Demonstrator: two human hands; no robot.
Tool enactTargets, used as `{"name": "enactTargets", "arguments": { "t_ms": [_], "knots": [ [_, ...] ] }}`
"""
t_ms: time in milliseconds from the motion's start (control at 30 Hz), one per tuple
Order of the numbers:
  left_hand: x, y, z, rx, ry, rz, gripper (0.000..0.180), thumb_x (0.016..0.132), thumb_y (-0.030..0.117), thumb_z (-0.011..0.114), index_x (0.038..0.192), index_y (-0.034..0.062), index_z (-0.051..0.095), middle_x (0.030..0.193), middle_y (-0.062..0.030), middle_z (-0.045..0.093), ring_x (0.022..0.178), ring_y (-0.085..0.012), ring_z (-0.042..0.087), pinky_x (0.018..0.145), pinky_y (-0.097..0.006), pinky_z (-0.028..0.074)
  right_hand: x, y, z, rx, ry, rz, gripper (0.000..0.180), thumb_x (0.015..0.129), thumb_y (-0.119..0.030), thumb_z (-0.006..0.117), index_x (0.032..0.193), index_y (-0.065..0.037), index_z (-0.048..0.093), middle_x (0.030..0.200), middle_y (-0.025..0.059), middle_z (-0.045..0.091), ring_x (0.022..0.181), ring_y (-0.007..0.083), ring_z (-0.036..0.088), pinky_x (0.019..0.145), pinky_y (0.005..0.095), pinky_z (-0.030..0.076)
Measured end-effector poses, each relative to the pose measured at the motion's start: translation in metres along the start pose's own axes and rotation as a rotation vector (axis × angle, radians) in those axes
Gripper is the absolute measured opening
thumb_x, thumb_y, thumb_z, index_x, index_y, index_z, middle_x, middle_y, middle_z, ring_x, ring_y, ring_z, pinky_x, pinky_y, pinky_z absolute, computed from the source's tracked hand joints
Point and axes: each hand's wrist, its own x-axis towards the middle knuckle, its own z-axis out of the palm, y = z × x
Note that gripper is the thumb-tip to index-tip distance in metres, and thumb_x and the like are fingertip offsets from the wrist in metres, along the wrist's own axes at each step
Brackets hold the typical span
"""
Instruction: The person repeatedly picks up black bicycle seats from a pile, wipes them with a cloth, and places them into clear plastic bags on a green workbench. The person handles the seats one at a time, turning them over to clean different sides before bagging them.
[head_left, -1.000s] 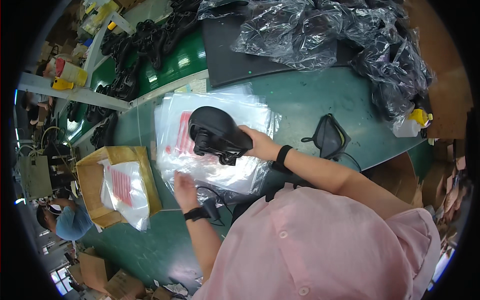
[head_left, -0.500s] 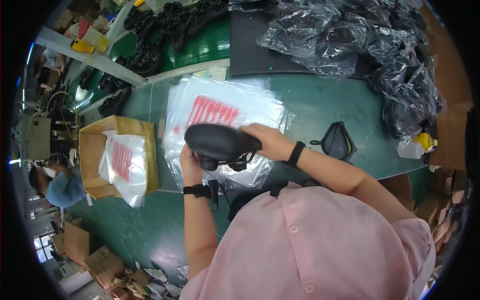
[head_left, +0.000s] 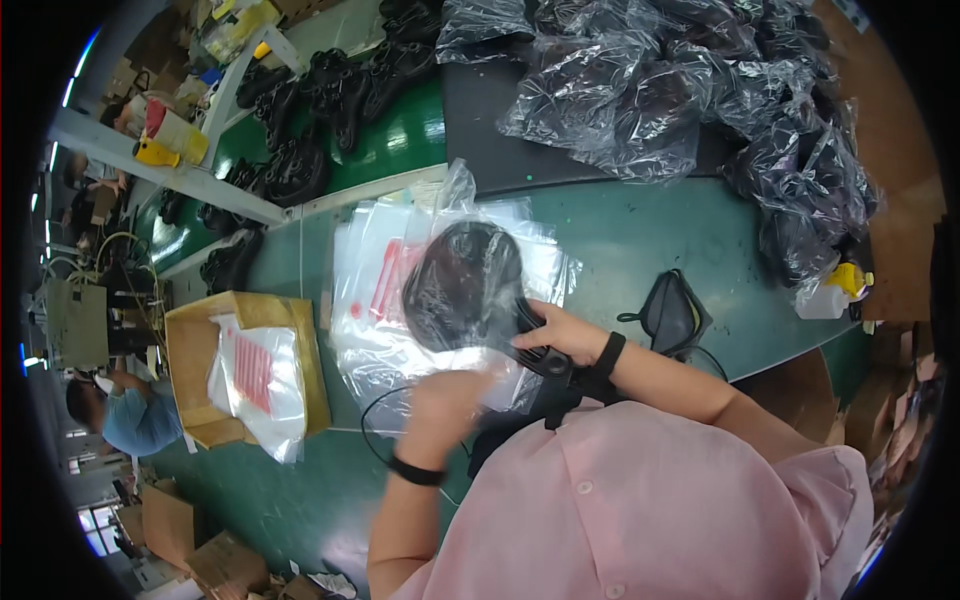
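Observation:
A black bicycle saddle (head_left: 452,290) sits inside a clear plastic bag (head_left: 458,187), over a stack of flat clear bags with red print (head_left: 357,270) on the green table. My right hand (head_left: 566,334) grips the saddle on its right side, near the black rails and fittings at its lower end. Below the saddle, close to the bag's lower edge, is my left hand (head_left: 447,408). It is smeared by motion, so its fingers cannot be made out.
Left of the stack stands a yellow-brown box (head_left: 316,365) holding more printed bags. A dark zip pouch (head_left: 672,312) lies to the right. Bagged dark items (head_left: 640,110) are heaped at the back right. Several bare black saddles (head_left: 335,90) lie beyond a metal frame at the back left.
The saddle, bare before, is now covered by a clear bag and has turned. My left hand has come off the saddle and moved down toward me; my right hand still holds it.

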Motion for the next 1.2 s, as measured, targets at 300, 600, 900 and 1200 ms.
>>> {"name": "enactTargets", "arguments": {
  "t_ms": [300,600,900,1200],
  "knots": [
    [0.131,0.066,0.023,-0.402,-0.144,0.524,0.034,0.077,0.021,0.061,0.109,0.0110,0.063,0.078,-0.0003,0.061,0.072,-0.0175,0.061,0.058,-0.029,0.047,-0.005,-0.071,-0.039,-0.472,0.461,-0.332,0.087,0.068,-0.022,0.080,0.136,0.004,0.034,0.129,0.0201,0.048,0.118,0.0269,0.047,0.101,0.0358,0.037],
    [0.214,-0.331,-0.035,0.020,0.222,-0.589,0.037,0.086,0.027,0.061,0.109,-0.0017,0.063,0.102,-0.0188,0.066,0.098,-0.0296,0.063,0.085,-0.035,0.048,-0.108,-0.267,-0.320,0.064,0.901,-0.827,0.030,0.092,-0.024,0.054,0.107,0.001,0.059,0.099,0.0099,0.063,0.087,0.0212,0.063,0.075,0.0322,0.052],
    [0.375,-0.434,0.046,0.454,0.231,-0.832,0.082,0.076,0.030,0.071,0.142,0.0092,0.026,0.121,-0.0242,0.048,0.108,-0.0427,0.049,0.093,-0.047,0.042,-0.113,-0.400,-0.494,-0.160,1.544,-0.759,0.055,0.093,-0.011,0.049,0.141,-0.001,0.025,0.120,0.0181,0.054,0.093,0.0258,0.064,0.068,0.0314,0.053],
    [0.364,-0.396,-0.008,0.470,0.209,-0.745,0.057,0.068,0.034,0.071,0.101,-0.0079,0.053,0.089,-0.0225,0.061,0.085,-0.0334,0.064,0.073,-0.039,0.053,0.038,-0.245,-0.213,-0.518,0.786,-0.530,0.023,0.082,-0.008,0.058,0.104,-0.001,0.062,0.077,0.0044,0.064,0.062,0.0096,0.059,0.056,0.0225,0.048]
  ]
}}
